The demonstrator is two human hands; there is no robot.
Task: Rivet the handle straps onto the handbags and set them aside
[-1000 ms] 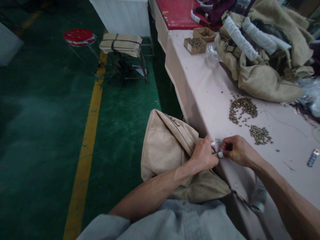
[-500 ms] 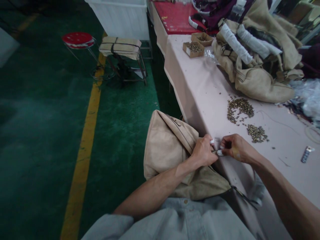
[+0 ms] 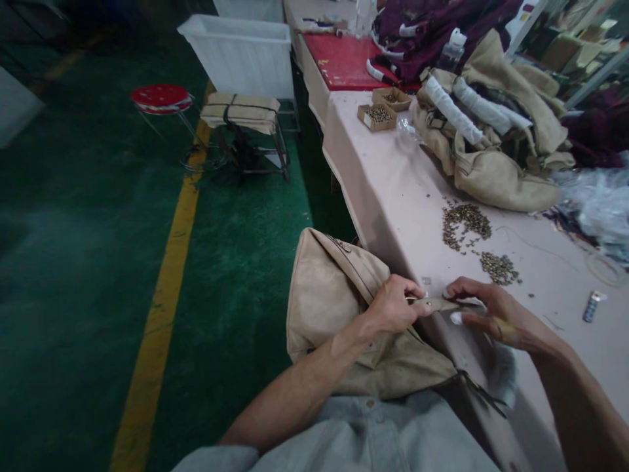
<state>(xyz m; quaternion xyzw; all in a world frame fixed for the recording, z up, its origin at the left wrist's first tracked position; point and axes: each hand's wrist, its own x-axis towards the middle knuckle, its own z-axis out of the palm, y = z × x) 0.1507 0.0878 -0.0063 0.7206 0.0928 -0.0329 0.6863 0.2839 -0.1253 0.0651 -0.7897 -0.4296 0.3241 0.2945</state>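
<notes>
A tan bag (image 3: 322,295) lies across my lap against the table edge. My left hand (image 3: 397,305) is closed, pinching a narrow tan strap (image 3: 442,305) near a small metal stud on it. The strap stretches right, over the table edge, toward my right hand (image 3: 491,311). That hand has its thumb and index finger apart, the index fingertip at the strap and the white-wrapped thumb just below it. The strap's far end is partly hidden by my right fingers. A small clear piece (image 3: 426,280) lies on the table just beyond my hands.
Loose brass-coloured studs (image 3: 466,226) and a second small metal pile (image 3: 498,267) lie on the pale table. Beyond are open boxes of metal parts (image 3: 377,117) and a tan bag with wrapped handles (image 3: 508,190). A lighter (image 3: 591,307) lies right. Stools (image 3: 161,97) stand left.
My right hand has moved right along the strap, and its thumb and index finger have parted. More strap now shows between my hands. The view has tilted up slightly.
</notes>
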